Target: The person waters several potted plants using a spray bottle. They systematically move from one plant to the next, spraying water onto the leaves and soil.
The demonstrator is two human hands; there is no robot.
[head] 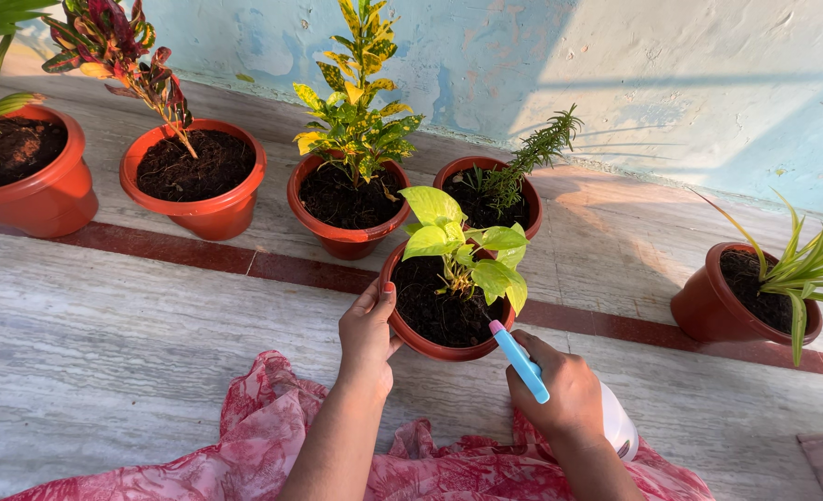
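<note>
Both forearms reach forward from the bottom of the view, bare to the elbow, roughly side by side and a little apart. The left hand [367, 336] is extended with the wrist straight, back of the hand upward, fingers together and curved lightly, the thumb [388, 295] raised at the inner side with a red-painted nail showing. The right hand [560, 390] sits slightly nearer the body, closed into a firm grasp with the knuckles on top and the fingers wrapped under, out of sight. Its wrist bends a touch inward, so the fist angles toward the left hand.
</note>
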